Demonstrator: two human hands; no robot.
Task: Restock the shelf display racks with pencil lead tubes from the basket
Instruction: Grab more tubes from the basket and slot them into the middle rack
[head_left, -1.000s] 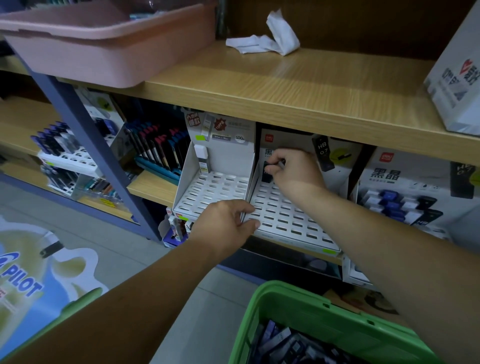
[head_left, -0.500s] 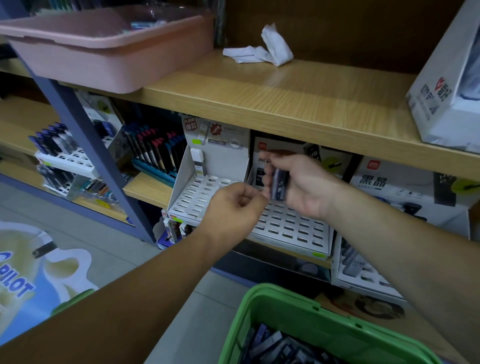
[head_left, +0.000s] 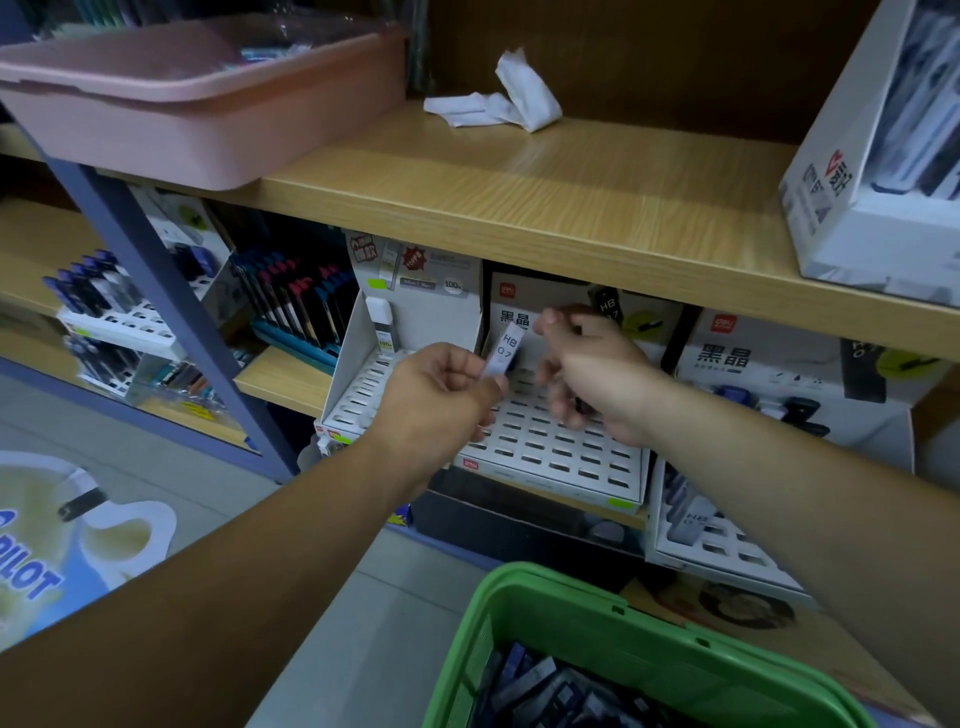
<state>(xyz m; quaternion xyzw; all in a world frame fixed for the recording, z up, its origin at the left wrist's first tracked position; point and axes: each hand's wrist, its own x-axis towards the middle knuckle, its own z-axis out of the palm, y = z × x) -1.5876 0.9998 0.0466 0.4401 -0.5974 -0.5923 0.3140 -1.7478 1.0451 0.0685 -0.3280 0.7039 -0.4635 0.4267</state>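
Note:
My left hand (head_left: 441, 395) pinches a pale pencil lead tube (head_left: 505, 349) marked HB 0.7, holding it upright in front of the middle white slotted rack (head_left: 561, 452). My right hand (head_left: 592, 374) hovers just right of it over the same rack, fingers curled; a dark tube end (head_left: 579, 405) shows between its lower fingers. Most of this rack's slots look bare. The green basket (head_left: 654, 639) at the bottom holds several dark tubes (head_left: 545, 691).
A second slotted rack (head_left: 358, 400) on the left carries one white tube (head_left: 383, 332). A lower rack (head_left: 727, 551) on the right holds some tubes. The wooden shelf (head_left: 597, 208) overhangs the racks, with a pink tub (head_left: 197, 124), crumpled paper (head_left: 498, 104) and a white box (head_left: 872, 197) on it.
My right hand came back from the rack's rear corner with tubes. My left hand rose from the rack's front edge and now pinches one HB tube beside the right hand.

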